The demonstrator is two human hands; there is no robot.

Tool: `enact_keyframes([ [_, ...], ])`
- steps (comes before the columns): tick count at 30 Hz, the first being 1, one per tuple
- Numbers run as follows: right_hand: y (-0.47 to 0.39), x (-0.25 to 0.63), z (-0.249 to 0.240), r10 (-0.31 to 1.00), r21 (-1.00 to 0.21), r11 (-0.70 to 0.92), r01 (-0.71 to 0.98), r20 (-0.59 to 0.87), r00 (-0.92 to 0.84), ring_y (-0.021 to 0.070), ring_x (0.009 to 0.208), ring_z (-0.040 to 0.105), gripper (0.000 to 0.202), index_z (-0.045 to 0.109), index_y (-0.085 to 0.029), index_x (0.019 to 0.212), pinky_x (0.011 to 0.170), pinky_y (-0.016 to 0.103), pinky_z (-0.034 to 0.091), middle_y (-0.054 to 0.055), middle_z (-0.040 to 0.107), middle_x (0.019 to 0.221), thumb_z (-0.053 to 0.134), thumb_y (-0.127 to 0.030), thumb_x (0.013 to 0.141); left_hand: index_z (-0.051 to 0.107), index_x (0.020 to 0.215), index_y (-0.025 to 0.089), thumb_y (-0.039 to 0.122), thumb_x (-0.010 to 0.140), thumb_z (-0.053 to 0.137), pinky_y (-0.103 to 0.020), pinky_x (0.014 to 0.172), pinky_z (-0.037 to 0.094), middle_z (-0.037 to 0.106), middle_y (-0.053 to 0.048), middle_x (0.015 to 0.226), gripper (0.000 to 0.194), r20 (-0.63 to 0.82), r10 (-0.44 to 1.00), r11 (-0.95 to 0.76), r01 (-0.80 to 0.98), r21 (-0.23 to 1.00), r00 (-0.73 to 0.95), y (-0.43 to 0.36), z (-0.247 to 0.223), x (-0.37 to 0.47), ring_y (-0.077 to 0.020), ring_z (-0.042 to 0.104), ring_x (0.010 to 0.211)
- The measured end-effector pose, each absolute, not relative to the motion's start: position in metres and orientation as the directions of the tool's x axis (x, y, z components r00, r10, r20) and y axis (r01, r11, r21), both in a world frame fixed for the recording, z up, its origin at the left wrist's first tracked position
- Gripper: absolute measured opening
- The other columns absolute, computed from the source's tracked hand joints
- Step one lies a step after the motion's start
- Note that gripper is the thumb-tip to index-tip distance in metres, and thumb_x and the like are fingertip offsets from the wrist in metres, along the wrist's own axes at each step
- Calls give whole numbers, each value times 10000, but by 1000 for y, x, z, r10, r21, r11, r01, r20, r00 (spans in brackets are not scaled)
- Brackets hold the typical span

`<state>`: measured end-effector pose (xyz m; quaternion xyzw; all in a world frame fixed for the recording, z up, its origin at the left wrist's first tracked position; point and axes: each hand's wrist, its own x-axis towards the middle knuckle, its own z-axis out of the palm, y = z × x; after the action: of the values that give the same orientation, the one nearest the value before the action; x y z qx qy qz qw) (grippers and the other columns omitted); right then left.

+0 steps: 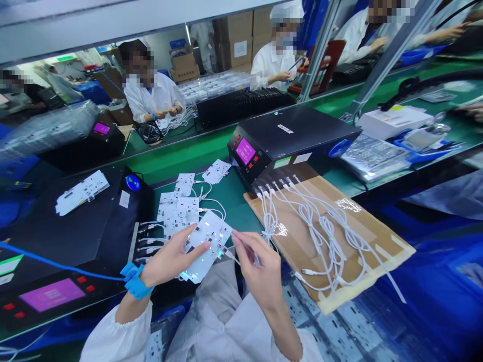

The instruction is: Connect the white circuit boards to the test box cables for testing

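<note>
My left hand (175, 254), with a blue strap at the wrist, grips a white circuit board (209, 244) by its left side, thumb on top. Small lights glow on this board near its lower edge. A white cable's plug (227, 253) sits at the board's right edge, and the cable runs off under my right hand (260, 264). That hand is closed, thumb and forefinger pinching at the board's right corner. Behind the held board, several similar white boards (179, 206) lie overlapping on the green bench, with white cables among them.
Black test boxes with pink screens stand left (101, 221) and ahead (290, 133). Bundled white cables (328, 241) lie across a cardboard sheet (377, 239) on my right. More boards (83, 193) rest on the left box. A blue cord (75, 266) runs to my wrist strap. Co-workers sit across the bench.
</note>
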<state>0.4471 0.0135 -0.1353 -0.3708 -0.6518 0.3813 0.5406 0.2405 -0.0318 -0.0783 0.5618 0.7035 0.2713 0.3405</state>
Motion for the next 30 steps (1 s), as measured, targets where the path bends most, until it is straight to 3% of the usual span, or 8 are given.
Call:
enact_keyframes([
  [4, 12, 433, -135, 853, -866, 499, 32, 484, -197, 119, 711, 655, 199, 784, -205, 1111, 643, 245, 578, 55, 751, 958, 615, -183, 1010, 685, 1255, 232, 534, 986, 564, -368, 970, 573, 753, -61, 1173, 422, -216, 976, 139, 673, 727, 32, -29, -77, 250, -277, 689, 1135],
  [10, 9, 425, -143, 766, -780, 622, 70, 588, -262, 172, 923, 729, 215, 745, -203, 1138, 858, 310, 620, 74, 760, 1011, 578, -138, 1020, 671, 1295, 225, 475, 961, 556, -406, 981, 570, 747, -86, 1165, 433, -145, 989, 81, 767, 637, 16, -29, -84, 257, -274, 700, 1009],
  [15, 9, 426, -145, 739, -745, 658, 110, 611, -284, 170, 894, 734, 197, 725, -203, 1130, 833, 304, 624, 67, 766, 993, 570, -141, 1025, 668, 1287, 253, 439, 974, 523, -389, 1002, 566, 735, -91, 1206, 392, -120, 991, 26, 763, 646, 67, -29, -89, 259, -267, 707, 1030],
  [22, 9, 426, -146, 702, -679, 705, 205, 628, -336, 165, 882, 727, 192, 678, -187, 1139, 791, 279, 614, 75, 741, 985, 525, -125, 1042, 595, 1273, 193, 401, 981, 469, -465, 1090, 513, 679, -148, 1327, 380, -160, 985, 38, 808, 588, 70, -28, -95, 259, -315, 633, 1260],
  [30, 14, 419, -154, 639, -573, 769, 283, 682, -355, 193, 882, 730, 212, 663, -159, 1158, 789, 315, 613, 98, 741, 965, 495, -102, 1042, 529, 1066, 188, 279, 1014, 373, -451, 908, 528, 677, -124, 1081, 188, -226, 972, 51, 870, 490, 70, -22, -93, 270, -277, 662, 987],
])
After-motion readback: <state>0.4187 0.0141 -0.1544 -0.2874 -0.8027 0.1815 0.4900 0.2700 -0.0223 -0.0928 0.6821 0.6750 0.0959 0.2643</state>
